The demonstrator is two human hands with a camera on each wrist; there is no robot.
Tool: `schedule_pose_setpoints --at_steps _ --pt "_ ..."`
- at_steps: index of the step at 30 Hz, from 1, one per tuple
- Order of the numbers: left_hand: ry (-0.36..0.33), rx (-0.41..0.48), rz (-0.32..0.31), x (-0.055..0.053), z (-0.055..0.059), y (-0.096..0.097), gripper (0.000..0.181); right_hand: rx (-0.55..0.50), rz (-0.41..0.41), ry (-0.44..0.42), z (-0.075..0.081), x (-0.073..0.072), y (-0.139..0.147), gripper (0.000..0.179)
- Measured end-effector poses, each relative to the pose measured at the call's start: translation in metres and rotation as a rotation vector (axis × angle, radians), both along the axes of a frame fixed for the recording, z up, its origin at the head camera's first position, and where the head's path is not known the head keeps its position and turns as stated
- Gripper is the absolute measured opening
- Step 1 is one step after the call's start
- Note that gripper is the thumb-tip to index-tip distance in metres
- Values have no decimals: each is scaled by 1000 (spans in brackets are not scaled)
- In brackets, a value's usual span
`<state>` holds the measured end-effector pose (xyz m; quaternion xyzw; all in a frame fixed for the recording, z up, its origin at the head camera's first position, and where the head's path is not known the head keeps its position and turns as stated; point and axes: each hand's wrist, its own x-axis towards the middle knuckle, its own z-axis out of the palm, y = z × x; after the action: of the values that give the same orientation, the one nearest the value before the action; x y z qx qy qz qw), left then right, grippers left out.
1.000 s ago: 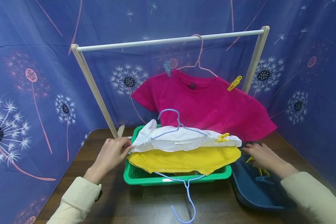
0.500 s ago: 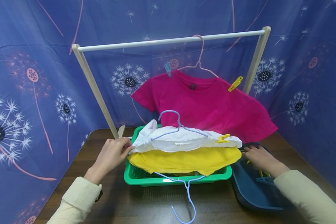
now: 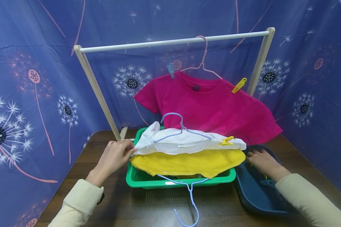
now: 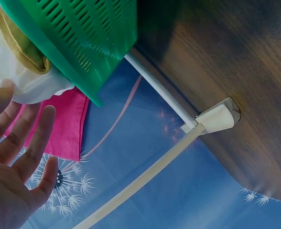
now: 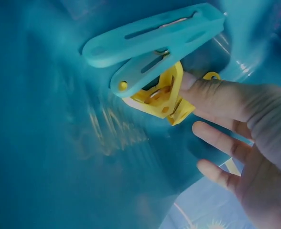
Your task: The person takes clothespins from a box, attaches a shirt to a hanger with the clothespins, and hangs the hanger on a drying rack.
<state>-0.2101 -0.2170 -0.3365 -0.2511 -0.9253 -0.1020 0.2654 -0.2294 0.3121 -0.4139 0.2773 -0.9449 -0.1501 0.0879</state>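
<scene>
My left hand (image 3: 115, 156) pinches the edge of a white T-shirt's sleeve (image 3: 145, 142) at the basket's left side. That shirt lies on a blue hanger (image 3: 182, 126), with a yellow clothespin (image 3: 226, 140) on its right shoulder. Under it is a folded yellow garment (image 3: 187, 162). My right hand (image 3: 263, 161) reaches into the dark blue tray (image 3: 253, 201). In the right wrist view its thumb touches a yellow clothespin (image 5: 152, 100), beside a light blue clothespin (image 5: 155, 36). The index finger is partly hidden behind the thumb, so a grip is unclear.
A green basket (image 3: 182, 183) stands under the garments, with a second blue hanger (image 3: 191, 192) jutting over its front. Behind, a magenta T-shirt (image 3: 204, 104) hangs from a rack's white rail (image 3: 147, 44) on a pink hanger (image 3: 202, 56). A patterned blue curtain (image 3: 59, 25) surrounds the table.
My right hand has shifted slightly left and down within the tray, among the clothespins. My left hand stays at the white sleeve; the garments and rack look unchanged.
</scene>
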Motion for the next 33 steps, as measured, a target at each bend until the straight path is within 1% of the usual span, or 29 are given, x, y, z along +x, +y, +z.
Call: schedule_pose_setpoints --at_steps 4,13,16,20,23,26,30,33 --pt "-3 4 1 0 0 0 14 23 3 23 -3 -1 1 23" --pt "-12 12 -1 1 0 0 14 49 -13 7 -3 -2 0 21" --pt "-13 10 1 2 0 0 13 53 -15 -2 -2 -1 1 24" --pt "-16 11 -1 2 0 0 12 46 -32 -45 2 -1 1 30" --pt "-15 11 -3 1 0 0 12 34 -42 -70 4 0 1 29" --pt "-14 9 2 1 0 0 13 26 -32 -72 5 1 1 30" --pt "-15 7 13 0 1 0 14 12 -15 -74 7 4 -1 36" --pt "-17 6 19 0 1 1 15 -13 -13 -99 10 5 -2 40"
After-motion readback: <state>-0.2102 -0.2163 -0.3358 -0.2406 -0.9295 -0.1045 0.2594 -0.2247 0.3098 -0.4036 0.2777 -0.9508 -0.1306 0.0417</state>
